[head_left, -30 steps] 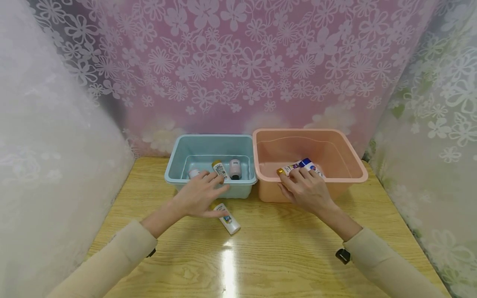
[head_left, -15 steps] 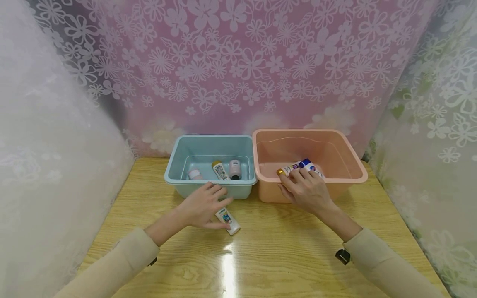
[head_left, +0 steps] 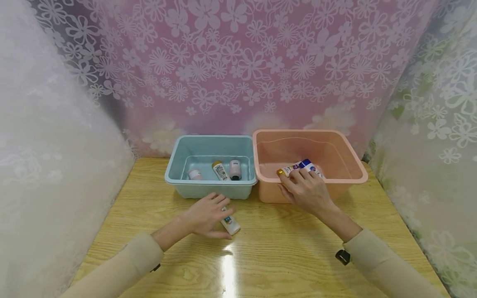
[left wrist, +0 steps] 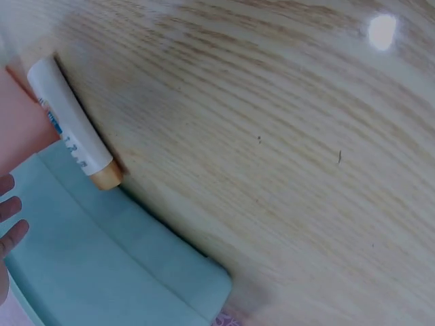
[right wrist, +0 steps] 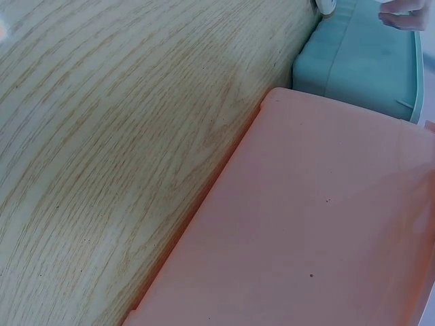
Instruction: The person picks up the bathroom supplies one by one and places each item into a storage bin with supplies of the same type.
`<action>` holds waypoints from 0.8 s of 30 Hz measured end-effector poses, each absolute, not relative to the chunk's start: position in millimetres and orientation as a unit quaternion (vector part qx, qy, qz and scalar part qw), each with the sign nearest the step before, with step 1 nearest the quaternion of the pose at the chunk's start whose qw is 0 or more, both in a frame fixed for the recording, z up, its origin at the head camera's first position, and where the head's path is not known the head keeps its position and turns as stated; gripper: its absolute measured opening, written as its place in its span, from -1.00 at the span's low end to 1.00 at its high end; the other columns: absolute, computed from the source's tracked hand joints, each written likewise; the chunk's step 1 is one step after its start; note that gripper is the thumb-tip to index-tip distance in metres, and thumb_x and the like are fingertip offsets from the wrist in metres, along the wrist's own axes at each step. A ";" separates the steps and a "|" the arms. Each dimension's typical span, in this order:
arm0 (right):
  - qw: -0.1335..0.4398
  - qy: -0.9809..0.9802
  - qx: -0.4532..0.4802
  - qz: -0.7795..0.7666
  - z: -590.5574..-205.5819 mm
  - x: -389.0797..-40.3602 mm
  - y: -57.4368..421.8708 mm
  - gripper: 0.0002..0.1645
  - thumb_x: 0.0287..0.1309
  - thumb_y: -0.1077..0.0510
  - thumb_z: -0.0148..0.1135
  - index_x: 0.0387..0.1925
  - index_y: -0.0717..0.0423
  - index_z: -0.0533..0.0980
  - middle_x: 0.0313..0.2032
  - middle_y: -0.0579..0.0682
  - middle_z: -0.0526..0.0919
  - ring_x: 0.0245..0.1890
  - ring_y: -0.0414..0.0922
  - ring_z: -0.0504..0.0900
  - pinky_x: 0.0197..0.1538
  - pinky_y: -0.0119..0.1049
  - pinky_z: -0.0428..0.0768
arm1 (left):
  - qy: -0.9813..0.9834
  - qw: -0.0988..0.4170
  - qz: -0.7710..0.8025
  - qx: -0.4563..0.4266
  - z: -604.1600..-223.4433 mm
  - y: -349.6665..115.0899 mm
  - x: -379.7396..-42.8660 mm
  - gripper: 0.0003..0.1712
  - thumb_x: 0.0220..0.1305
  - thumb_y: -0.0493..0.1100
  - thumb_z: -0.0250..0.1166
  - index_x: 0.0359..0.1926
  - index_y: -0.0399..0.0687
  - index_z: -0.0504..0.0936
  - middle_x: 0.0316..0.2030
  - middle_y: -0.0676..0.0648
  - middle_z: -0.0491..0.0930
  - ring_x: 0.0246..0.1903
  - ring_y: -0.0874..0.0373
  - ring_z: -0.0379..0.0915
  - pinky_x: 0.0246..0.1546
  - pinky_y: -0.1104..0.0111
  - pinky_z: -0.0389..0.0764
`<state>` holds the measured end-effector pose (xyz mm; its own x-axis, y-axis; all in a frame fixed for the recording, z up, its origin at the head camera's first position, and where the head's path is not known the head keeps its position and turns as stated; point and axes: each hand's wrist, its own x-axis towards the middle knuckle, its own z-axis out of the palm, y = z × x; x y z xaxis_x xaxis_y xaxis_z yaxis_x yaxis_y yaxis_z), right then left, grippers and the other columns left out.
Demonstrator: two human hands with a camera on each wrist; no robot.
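Observation:
A white bottle with a gold cap [left wrist: 75, 125] lies on the table in front of the blue bin [head_left: 208, 189]. In the head view my left hand [head_left: 208, 215] is over that bottle and hides its cap end. The left wrist view shows loosely extended fingers [left wrist: 12, 234] apart from it. My right hand [head_left: 307, 190] is at the front rim of the pink bin [head_left: 311, 133], fingers loosely bent. Its fingertips overlap a gold-capped item [head_left: 288, 169] and a blue-capped one [head_left: 307, 164] inside the bin; contact is unclear.
Inside the blue bin lie a gold-capped white tube [head_left: 220, 170], a pinkish bottle with a dark cap [head_left: 235, 167] and a pale pink container [head_left: 195, 174]. The two bins stand side by side on the wooden table [head_left: 283, 256], before a floral curtain [head_left: 238, 74].
My left hand has drawn back from the blue bin's rim toward the white bottle on the table, uncovering the pale pink container. The right hand has stayed at the pink bin.

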<state>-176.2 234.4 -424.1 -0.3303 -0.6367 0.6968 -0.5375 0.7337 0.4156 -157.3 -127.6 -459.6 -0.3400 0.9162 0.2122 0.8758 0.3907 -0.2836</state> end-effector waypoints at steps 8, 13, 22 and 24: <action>0.455 -0.812 0.361 -0.054 -422.9 -175.8 234.3 -0.60 0.45 -0.15 0.16 -0.10 0.06 0.69 -0.37 0.11 0.66 -0.42 0.09 0.66 -0.48 -0.09 0.60 | -0.823 0.118 0.078 -0.550 -472.4 -124.6 -156.7 -0.10 0.30 0.70 0.02 0.24 0.15 0.59 0.05 -0.02 0.64 0.02 0.06 0.52 0.10 0.16 0.55; 0.448 -0.816 0.359 -0.061 -422.3 -175.4 234.5 -0.60 0.46 -0.16 0.16 -0.10 0.06 0.69 -0.37 0.10 0.66 -0.41 0.08 0.67 -0.46 -0.10 0.61 | -0.823 0.104 0.098 -0.550 -481.8 -122.3 -157.5 -0.10 0.31 0.70 -0.01 0.25 0.16 0.56 0.02 0.02 0.61 0.03 0.07 0.51 0.14 0.15 0.55; 0.450 -0.814 0.362 -0.059 -423.9 -176.8 235.3 -0.62 0.40 -0.14 0.22 -0.10 0.06 0.69 -0.38 0.11 0.66 -0.43 0.09 0.66 -0.48 -0.09 0.59 | -0.827 0.072 0.121 -0.544 -496.5 -119.5 -160.7 -0.11 0.35 0.69 -0.07 0.30 0.19 0.52 0.06 0.04 0.59 0.10 0.07 0.51 0.22 0.13 0.53; 0.453 -0.813 0.363 -0.054 -424.5 -177.0 235.3 -0.62 0.38 -0.14 0.25 -0.11 0.07 0.69 -0.38 0.11 0.65 -0.44 0.10 0.65 -0.50 -0.08 0.58 | -0.829 0.063 0.120 -0.543 -499.1 -119.2 -161.4 -0.13 0.36 0.68 -0.07 0.30 0.19 0.51 0.07 0.04 0.58 0.11 0.07 0.50 0.23 0.13 0.52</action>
